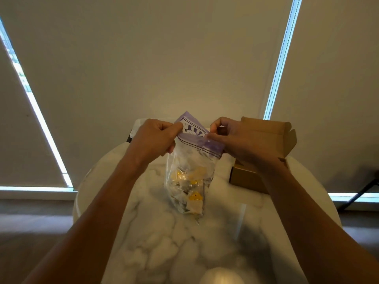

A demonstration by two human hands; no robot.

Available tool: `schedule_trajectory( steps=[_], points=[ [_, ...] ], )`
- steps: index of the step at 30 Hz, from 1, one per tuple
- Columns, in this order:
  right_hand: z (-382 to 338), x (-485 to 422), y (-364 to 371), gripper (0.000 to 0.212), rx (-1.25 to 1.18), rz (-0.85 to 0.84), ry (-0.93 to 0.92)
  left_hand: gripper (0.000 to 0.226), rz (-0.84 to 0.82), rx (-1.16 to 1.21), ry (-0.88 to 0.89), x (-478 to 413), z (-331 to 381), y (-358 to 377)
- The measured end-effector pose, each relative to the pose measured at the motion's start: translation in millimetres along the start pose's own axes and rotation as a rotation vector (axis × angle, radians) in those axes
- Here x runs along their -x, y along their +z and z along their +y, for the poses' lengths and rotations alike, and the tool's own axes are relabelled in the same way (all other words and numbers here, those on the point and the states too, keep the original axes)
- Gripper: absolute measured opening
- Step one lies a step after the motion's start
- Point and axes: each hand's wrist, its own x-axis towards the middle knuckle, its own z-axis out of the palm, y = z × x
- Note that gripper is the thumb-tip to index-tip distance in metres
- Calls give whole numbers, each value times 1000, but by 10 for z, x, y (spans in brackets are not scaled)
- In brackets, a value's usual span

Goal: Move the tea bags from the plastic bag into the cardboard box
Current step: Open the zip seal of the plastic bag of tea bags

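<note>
A clear plastic bag (189, 177) with a purple zip strip stands upright on the round marble table (143, 232). Several tea bags (192, 196) with yellow tags lie in its lower half. My left hand (152, 140) pinches the left side of the bag's top. My right hand (242, 142) pinches the right side at the purple strip. The two sides of the top are pulled apart a little. An open brown cardboard box (244, 177) sits just right of the bag, behind my right wrist, with its lid (268, 132) raised. The box's inside is hidden.
Closed roller blinds fill the background, with bright slits of daylight between them. A dark stand's legs (361, 193) show on the floor at the far right. A bright light reflection (220, 275) lies on the table's near edge.
</note>
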Motion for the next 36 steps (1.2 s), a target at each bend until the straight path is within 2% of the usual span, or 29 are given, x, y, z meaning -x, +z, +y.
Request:
schedule_trajectory(
  steps=[2,4,8,12,16,18,23,24,28,31,32,34,36],
  points=[
    [-73,-26,141,18,-37,51,57,45,14,53,-32,14,41,82],
    [-143,-6,248,30,28,61,135,41,15,71,-51,47,55,188],
    [-150,69,168,32,42,-54,227,30,-2,-3,-75,93,6,208],
    [-216,154,-219,39,-33,121,163,30,289,-90,-8,36,19,-236],
    [-342,129,-275,32,-47,157,101,27,369,-104,61,-11,141,-317],
    [-326,112,-251,28,-77,143,106,21,340,-10,22,-36,152,-287],
    [-190,145,-160,25,-198,5,210,14,94,112,-95,-12,47,-121],
    [-166,140,-172,25,-211,15,206,13,95,114,-90,-9,48,-109],
    [-103,114,-310,25,-265,123,163,19,271,123,-13,-83,27,-290],
    [-85,114,-241,15,-259,85,135,9,209,140,-20,-78,18,-233],
    [-78,120,-191,17,-259,74,133,7,169,163,-33,-57,13,-175],
    [-31,135,-105,37,-263,84,127,16,127,229,-57,-9,-34,-76],
    [41,161,-56,46,-229,128,127,32,181,296,-47,65,-118,-29]
  ],
)
